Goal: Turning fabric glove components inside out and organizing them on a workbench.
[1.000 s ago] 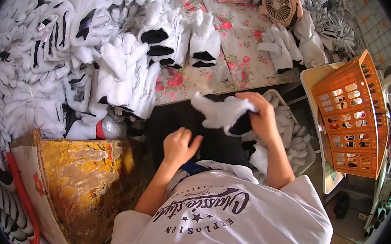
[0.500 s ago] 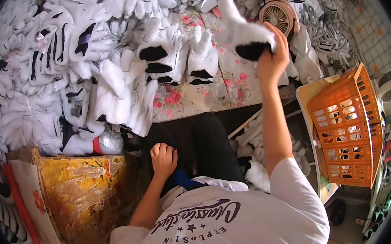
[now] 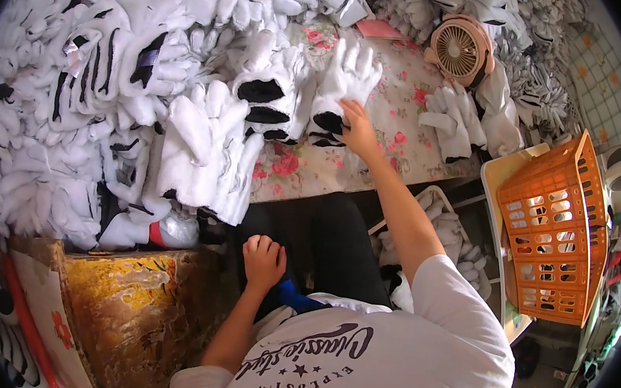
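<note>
My right hand (image 3: 356,127) reaches forward and rests its fingers on a stack of white gloves with black cuffs (image 3: 342,85) lying on the flowered tablecloth (image 3: 398,139). More stacks of the same gloves (image 3: 268,85) lie just left of it. My left hand (image 3: 264,259) is curled into a loose fist on my lap, against black trousers, with nothing visible in it.
Heaps of white gloves (image 3: 73,96) cover the left and back. A small pink fan (image 3: 459,50) stands at the back right. An orange plastic basket (image 3: 558,225) sits at the right. A container of gloves (image 3: 442,229) is by my right knee. A yellow patterned box (image 3: 128,304) is lower left.
My right hand swung from my lap up over the table with a glove and has set it down on the stack. My left hand closed and stayed on my lap.
</note>
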Available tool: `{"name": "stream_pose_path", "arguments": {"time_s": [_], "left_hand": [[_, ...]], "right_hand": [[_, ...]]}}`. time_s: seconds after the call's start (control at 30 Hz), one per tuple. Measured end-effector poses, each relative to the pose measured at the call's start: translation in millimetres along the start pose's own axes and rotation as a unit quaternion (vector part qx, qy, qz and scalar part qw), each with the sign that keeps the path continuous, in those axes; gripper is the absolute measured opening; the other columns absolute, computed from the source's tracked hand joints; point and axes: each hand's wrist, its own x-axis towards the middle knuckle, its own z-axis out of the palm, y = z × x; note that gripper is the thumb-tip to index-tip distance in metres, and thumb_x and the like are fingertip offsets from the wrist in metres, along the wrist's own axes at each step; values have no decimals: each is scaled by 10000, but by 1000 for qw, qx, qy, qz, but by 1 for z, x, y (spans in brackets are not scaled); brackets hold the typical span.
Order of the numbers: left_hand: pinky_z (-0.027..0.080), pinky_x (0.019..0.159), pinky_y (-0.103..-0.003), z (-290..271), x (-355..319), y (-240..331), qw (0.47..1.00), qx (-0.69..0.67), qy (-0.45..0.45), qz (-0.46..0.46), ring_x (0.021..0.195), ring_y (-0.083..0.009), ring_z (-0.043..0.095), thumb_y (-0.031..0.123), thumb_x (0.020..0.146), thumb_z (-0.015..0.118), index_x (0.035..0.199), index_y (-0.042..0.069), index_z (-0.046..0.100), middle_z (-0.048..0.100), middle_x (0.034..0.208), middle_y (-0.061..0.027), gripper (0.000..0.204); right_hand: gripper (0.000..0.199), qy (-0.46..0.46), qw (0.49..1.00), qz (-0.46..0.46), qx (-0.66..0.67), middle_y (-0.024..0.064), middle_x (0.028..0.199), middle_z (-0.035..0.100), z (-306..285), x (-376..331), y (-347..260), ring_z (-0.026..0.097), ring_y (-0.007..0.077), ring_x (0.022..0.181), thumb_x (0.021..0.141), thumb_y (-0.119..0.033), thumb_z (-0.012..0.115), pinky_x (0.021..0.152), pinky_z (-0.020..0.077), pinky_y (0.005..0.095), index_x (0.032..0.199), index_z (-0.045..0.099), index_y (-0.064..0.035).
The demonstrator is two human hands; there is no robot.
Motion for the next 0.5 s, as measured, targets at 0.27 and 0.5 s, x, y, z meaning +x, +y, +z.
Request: {"name": "stream_pose_path", "arguments": {"time_s": [0.27, 0.5], "left_hand": [[401, 814, -451, 2, -1, 6, 1000, 11, -2, 13, 941, -302, 503, 139, 749, 666, 743, 68, 555, 520, 861, -83, 131], [383, 830, -451, 2, -5, 6, 999, 45, -20, 8, 972, -304, 485, 160, 757, 665, 753, 77, 576, 529, 883, -82, 122]], "right_hand": [[586, 131, 983, 131, 6, 179, 1302, 520, -110, -121, -18, 496, 362, 1208, 766, -24, 680, 1008, 405, 399, 1322, 500, -62], [555, 125, 947, 279, 98, 137, 1302, 512, -117, -192, 51, 507, 276, 1218, 836, -121, 684, 954, 451, 389, 1342, 472, -43]]}}
